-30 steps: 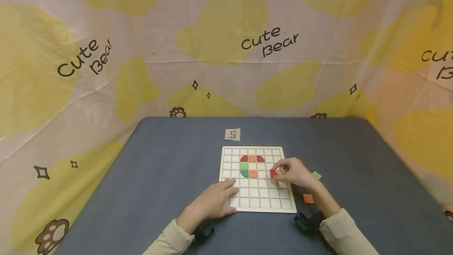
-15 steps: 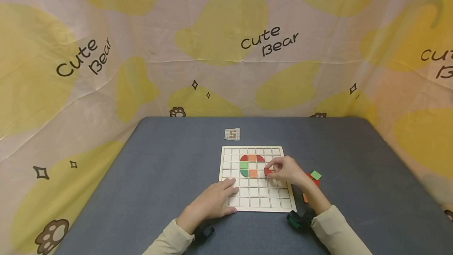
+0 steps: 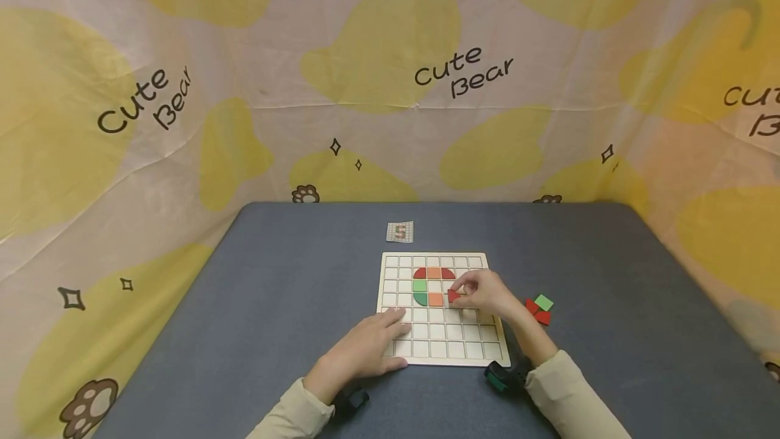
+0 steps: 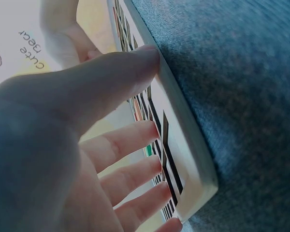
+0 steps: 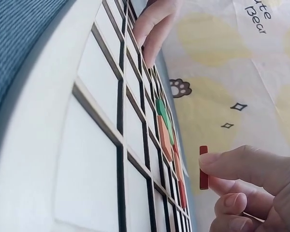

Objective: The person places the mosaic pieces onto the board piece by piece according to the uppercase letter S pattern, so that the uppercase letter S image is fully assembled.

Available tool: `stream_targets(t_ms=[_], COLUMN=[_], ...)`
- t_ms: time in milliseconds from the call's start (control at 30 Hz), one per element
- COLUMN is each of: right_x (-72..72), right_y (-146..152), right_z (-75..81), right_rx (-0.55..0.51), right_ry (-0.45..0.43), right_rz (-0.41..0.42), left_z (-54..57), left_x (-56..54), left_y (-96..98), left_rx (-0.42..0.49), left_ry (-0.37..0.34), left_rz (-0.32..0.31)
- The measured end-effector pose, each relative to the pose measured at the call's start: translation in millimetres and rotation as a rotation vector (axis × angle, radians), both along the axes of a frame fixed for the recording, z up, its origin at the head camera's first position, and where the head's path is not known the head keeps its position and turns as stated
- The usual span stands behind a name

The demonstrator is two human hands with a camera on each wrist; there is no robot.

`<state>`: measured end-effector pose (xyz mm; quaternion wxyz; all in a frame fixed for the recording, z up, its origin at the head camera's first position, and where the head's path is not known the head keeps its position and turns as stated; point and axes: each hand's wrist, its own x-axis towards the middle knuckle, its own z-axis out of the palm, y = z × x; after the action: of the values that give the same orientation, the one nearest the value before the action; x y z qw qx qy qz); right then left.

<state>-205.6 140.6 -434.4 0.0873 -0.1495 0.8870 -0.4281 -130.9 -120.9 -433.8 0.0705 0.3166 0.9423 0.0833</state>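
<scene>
Closest to you, your pale sleeves reach in over the blue-grey desk, with a black device at your right wrist and another dark one at your left. Your left hand lies at the near left part of the white gridded board, its fingers straight and spread apart, the thumb on the near edge and the other fingertips on the grid.

A little farther in, your right hand has its thumb and finger clamped on a red piece. The right wrist view shows that piece edge-on and apart from the board's surface; from the head it appears just right of an orange square.

That square lies beside a dark green rounded piece. Off the board's right side, a light green tile lies close by two red tiles.

Behind the front row on the grid sits a light green square; past it, another orange square lies between two red rounded pieces.

Beyond the board, a small patterned card lies on the desk, before a yellow-blotched "Cute Bear" cloth.
</scene>
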Motion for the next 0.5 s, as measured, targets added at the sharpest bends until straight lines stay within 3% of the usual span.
stream_targets(t_ms=[500], right_x=[-0.3], right_y=[-12], right_z=[-3.3], right_rx=[0.023], right_ry=[-0.019], right_rz=[-0.049], left_z=[0.4], left_x=[0.4], left_y=[0.1], left_rx=[-0.005], left_ry=[0.002], left_rz=[0.003])
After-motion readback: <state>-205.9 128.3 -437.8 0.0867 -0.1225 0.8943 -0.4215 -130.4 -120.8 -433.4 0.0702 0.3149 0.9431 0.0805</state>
